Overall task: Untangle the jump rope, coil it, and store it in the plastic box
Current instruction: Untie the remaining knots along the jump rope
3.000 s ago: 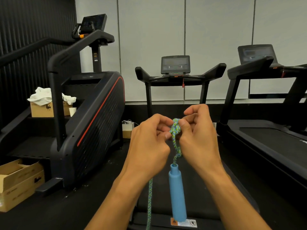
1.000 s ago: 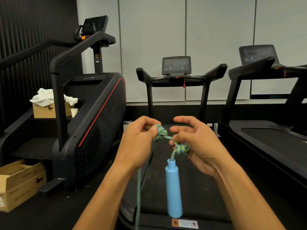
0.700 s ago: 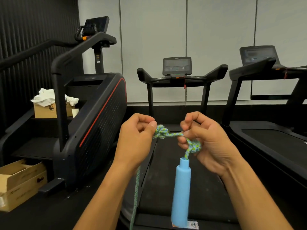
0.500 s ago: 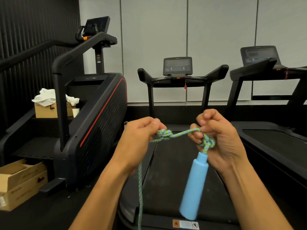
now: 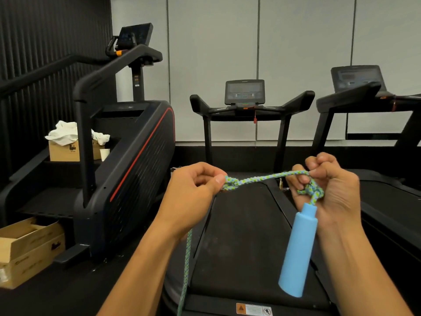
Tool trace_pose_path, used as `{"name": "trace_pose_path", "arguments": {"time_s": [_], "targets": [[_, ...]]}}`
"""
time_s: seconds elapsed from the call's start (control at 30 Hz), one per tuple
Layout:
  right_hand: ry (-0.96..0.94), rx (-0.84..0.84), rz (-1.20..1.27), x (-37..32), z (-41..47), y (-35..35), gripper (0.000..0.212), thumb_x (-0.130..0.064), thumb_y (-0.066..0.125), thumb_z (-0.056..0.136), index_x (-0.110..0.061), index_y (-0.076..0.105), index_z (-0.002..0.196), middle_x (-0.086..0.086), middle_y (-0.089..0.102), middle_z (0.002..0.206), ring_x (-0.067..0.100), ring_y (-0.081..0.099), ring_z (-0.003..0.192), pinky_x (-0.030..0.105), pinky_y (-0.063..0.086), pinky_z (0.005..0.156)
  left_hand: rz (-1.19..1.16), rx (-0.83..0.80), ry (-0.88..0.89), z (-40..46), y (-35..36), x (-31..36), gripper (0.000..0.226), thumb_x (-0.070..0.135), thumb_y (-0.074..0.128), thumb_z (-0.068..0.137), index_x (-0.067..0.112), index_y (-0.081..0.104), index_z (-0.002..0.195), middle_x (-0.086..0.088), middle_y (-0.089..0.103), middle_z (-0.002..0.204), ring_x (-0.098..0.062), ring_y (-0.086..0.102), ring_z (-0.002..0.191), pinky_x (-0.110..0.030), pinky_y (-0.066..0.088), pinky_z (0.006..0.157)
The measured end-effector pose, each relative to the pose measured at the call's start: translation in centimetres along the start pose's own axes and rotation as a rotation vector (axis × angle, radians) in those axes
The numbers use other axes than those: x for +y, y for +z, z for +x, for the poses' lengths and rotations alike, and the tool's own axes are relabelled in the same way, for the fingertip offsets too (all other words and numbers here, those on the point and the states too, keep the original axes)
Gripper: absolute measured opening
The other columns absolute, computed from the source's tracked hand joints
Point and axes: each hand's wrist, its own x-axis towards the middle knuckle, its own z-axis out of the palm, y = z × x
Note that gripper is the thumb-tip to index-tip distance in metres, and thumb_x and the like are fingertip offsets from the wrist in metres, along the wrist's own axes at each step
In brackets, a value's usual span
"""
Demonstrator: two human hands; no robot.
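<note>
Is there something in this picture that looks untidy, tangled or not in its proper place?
Yes. The jump rope is knotted at both hands: one tangle at the left hand, another at the right hand above the blue handle. Behind the stair machine, white cloth spills from a cardboard box.

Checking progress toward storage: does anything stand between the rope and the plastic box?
No plastic box is in view. The jump rope is still knotted at the left hand and the right hand, uncoiled.
</note>
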Motion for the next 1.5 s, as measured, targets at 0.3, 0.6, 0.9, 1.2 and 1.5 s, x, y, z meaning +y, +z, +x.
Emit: {"name": "trace_pose_path", "arguments": {"time_s": [0.3,0.6,0.9,1.2,1.5], "targets": [[0.120,-0.391,-0.981,1.4,-1.5,2.6,0.033,0.015,0.054,0.084,-0.011,0.070,0.097,0.006,0.068,0.080,0.016,0.062,0.061,0.027,0.055,0.061,0.026,0.192,0.088,-0.1,1.3,-0.1,0.006,0.019,0.076,0.084,0.024,0.074,0.083,0.000,0.075,0.074,-0.029,0.070,0.075,-0.048,0.058,0.078],[0.078,-0.389,-1.223,3.6,-2.1,2.9,0.017,-0.019,0.067,0.093,-0.018,0.069,0.076,-0.001,0.064,0.059,0.006,0.053,0.046,0.029,0.046,0.053,0.077,0.172,0.043,-0.2,1.6,-0.3,0.005,0.027,0.075,0.086,0.024,0.075,0.082,0.003,0.075,0.077,-0.016,0.071,0.079,-0.043,0.059,0.081],[-0.173,-0.279,-1.337,0.4,-1.1,1.8,0.013,-0.031,0.079,0.080,-0.028,0.075,0.068,-0.007,0.071,0.063,0.004,0.060,0.059,0.027,0.047,0.061,-0.099,0.091,-0.067,0.6,-0.8,-0.2,0.016,0.017,0.063,0.096,0.011,0.073,0.085,-0.001,0.075,0.077,-0.003,0.067,0.073,-0.015,0.051,0.070],[-0.132,0.006,-1.079,0.9,1.0,-0.3,0.039,-0.038,0.053,0.099,-0.018,0.066,0.068,-0.009,0.045,0.047,0.016,0.040,0.052,0.040,0.038,0.060,0.286,-0.104,-0.002,-0.3,-1.8,0.7,0.019,0.041,0.072,0.085,0.025,0.077,0.077,-0.008,0.068,0.076,-0.003,0.053,0.060,-0.033,0.046,0.065],[0.232,-0.316,-1.011,1.2,-0.7,0.9,0.031,-0.041,0.063,0.090,-0.011,0.071,0.090,0.004,0.055,0.061,0.012,0.038,0.041,0.029,0.035,0.045,0.277,0.041,0.079,0.1,-0.9,-0.1,0.023,0.019,0.060,0.096,0.023,0.075,0.079,0.005,0.067,0.066,-0.006,0.055,0.060,-0.035,0.051,0.063]]}}
